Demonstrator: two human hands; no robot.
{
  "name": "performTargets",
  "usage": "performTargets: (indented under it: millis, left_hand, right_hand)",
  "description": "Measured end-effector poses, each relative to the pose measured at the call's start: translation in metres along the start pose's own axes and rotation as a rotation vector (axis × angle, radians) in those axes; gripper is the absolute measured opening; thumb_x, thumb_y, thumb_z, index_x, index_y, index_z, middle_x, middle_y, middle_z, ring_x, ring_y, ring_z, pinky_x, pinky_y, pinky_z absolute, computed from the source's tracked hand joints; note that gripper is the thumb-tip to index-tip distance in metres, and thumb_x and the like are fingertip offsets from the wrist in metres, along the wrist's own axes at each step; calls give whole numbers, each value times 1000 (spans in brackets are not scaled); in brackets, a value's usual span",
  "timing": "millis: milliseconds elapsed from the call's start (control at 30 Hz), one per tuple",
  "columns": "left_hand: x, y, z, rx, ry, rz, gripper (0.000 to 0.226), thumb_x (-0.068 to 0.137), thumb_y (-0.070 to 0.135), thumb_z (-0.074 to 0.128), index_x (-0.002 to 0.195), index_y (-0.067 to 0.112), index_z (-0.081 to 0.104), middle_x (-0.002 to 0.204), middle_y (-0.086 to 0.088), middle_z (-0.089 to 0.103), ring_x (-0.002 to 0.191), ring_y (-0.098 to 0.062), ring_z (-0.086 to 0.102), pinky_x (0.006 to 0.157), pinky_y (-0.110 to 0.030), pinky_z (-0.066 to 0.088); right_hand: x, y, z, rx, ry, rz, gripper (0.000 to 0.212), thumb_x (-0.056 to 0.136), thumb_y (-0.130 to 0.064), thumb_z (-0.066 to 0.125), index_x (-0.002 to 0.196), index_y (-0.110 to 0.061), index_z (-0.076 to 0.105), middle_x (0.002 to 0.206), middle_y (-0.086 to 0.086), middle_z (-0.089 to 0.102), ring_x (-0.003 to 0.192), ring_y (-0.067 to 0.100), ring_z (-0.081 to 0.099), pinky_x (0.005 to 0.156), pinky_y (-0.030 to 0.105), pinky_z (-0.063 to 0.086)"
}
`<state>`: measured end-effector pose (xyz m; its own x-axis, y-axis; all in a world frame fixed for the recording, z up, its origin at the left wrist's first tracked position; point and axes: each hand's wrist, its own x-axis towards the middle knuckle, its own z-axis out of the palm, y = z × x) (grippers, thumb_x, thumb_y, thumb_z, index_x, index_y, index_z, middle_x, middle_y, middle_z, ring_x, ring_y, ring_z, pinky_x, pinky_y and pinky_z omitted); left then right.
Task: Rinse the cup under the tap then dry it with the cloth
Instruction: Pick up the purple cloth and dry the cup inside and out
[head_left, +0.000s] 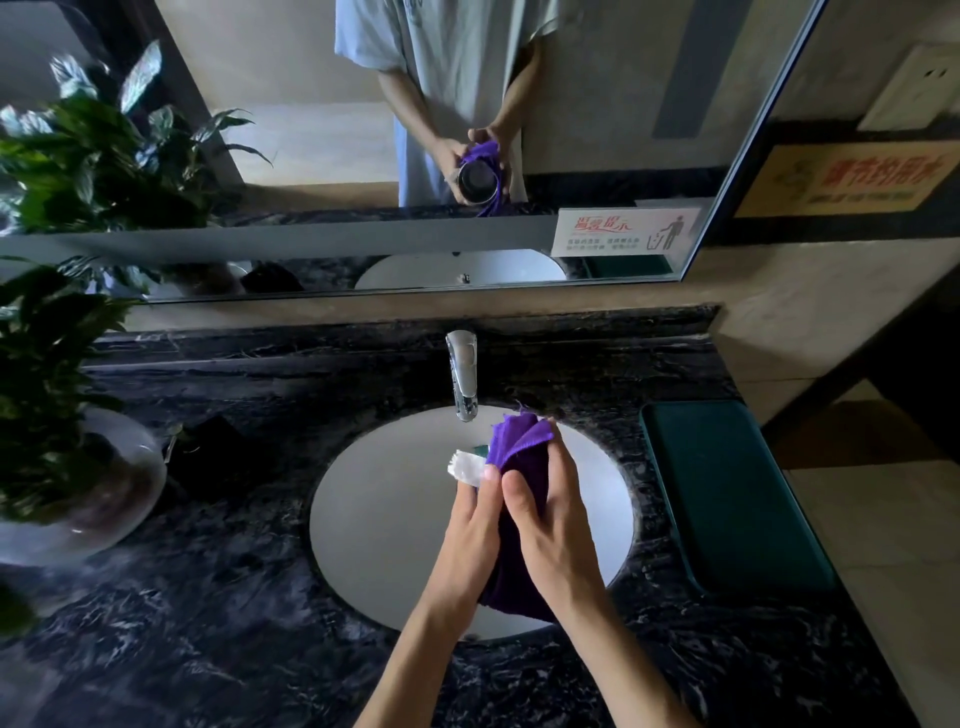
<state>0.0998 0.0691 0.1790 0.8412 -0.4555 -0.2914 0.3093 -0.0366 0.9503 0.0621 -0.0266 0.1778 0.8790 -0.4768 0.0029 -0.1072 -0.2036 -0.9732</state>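
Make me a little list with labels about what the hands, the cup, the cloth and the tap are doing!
place: white sink set in a dark marble counter
cup: mostly hidden by the cloth; a white part sticks out on the left
cloth: purple, wrapped over the cup
left hand: holds the cup
right hand: grips the cloth around the cup
tap: no water seen running
mirror: shows the cup's dark open mouth
stage: drying
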Motion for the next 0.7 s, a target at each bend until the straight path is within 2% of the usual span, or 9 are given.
performTargets:
  millis: [100,200,233,300,367,433,500,633,700]
  left_hand:
    - [-1,-3,-2,-31,-24,-24,62,107,62,18,131,32,66,130,3,72,124,-9,65,106,-28,46]
    - [-2,1,-1,-49,23,-41,41,110,53,32,107,20,56,98,-1,63,82,-9,63,79,-22,51]
    - [-2,3,-1,-53,20,-46,32,110,47,37,107,20,52,94,0,60,75,-6,61,72,-21,51]
    - [-1,2,0,-76,18,-56,28,108,44,43,124,22,50,107,1,66,83,-2,69,80,-25,54]
    - [0,2,1,-126,35,-65,48,100,51,52,139,25,42,123,-6,69,101,-10,74,93,-36,58]
    - [-1,4,1,-201,40,-80,60,91,54,58,140,23,42,123,-10,71,103,-19,76,91,-39,60]
    - [-2,4,1,-289,57,-73,57,91,51,58,134,15,49,113,-9,72,96,-19,74,84,-37,60]
    - [-5,6,3,-430,8,-118,57,101,53,49,131,8,65,126,-17,73,113,-29,72,100,-45,55]
    - [-4,8,5,-313,77,-87,49,107,48,42,114,15,77,108,-8,82,101,-19,77,88,-32,58]
  right_hand:
    - [4,3,-2,22,-5,53,74,78,-86,49,142,-51,37,141,-9,58,127,5,58,104,28,48]
    - [3,3,-3,41,52,67,46,84,-73,53,127,-60,41,123,-13,68,111,2,65,89,14,49]
    - [2,2,-3,54,57,58,36,90,-66,55,124,-61,43,118,-16,69,108,0,66,87,11,48]
    - [1,1,-4,83,62,48,23,100,-49,54,123,-51,51,110,-18,73,103,-2,67,85,12,48]
    - [0,0,-5,115,76,56,20,105,-34,50,123,-35,59,105,-12,75,99,0,69,84,16,49]
    - [1,-2,-7,156,98,74,19,107,-26,48,120,-28,62,102,-9,76,97,2,70,82,14,50]
    - [1,-3,-8,204,105,87,22,107,-26,48,122,-29,63,104,-12,76,101,0,69,85,15,50]
    - [2,-6,-11,333,56,110,24,103,-39,48,121,-36,64,111,-19,75,106,3,70,89,21,50]
    - [-3,-10,-8,307,4,57,31,98,-41,48,128,-38,57,114,-28,71,111,-4,66,91,13,47]
